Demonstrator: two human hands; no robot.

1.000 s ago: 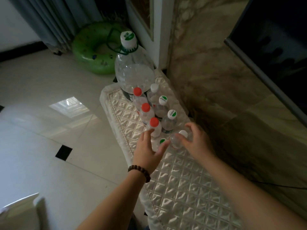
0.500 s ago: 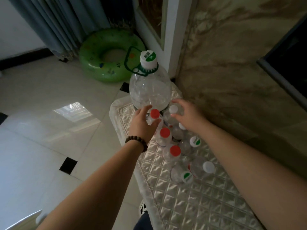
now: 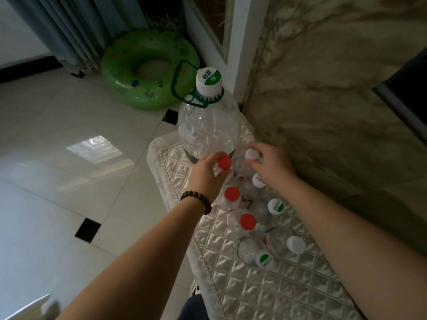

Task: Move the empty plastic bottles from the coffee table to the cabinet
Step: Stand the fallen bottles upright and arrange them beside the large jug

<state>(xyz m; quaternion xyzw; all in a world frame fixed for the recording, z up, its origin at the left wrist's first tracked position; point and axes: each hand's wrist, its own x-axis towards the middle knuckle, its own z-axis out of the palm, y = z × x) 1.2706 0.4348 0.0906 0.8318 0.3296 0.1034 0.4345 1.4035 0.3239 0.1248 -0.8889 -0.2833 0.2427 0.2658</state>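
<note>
Several small empty clear bottles with red, white and green-white caps stand in two rows on the cabinet's quilted silver cover (image 3: 265,294). A large empty 6L bottle (image 3: 208,130) with a green handle stands at the far end. My left hand (image 3: 205,179), with a bead bracelet on the wrist, is closed around the neck of the farthest red-capped bottle (image 3: 224,162). My right hand (image 3: 272,167) grips the farthest white-capped bottle (image 3: 251,154) just below its cap. Both bottles stand right beside the large bottle. Their bodies are mostly hidden by my fingers.
A marble wall (image 3: 323,88) runs along the cabinet's right side, with a dark screen frame (image 3: 404,93) above. A green swim ring (image 3: 129,65) lies on the tiled floor (image 3: 57,181) beyond, by blue curtains (image 3: 76,26). Nearer bottles (image 3: 247,221) stand under my forearms.
Both hands left the nearest bottles and reached forward to the farthest pair beside the large bottle, where they closed on the necks. The view moved closer to that end.
</note>
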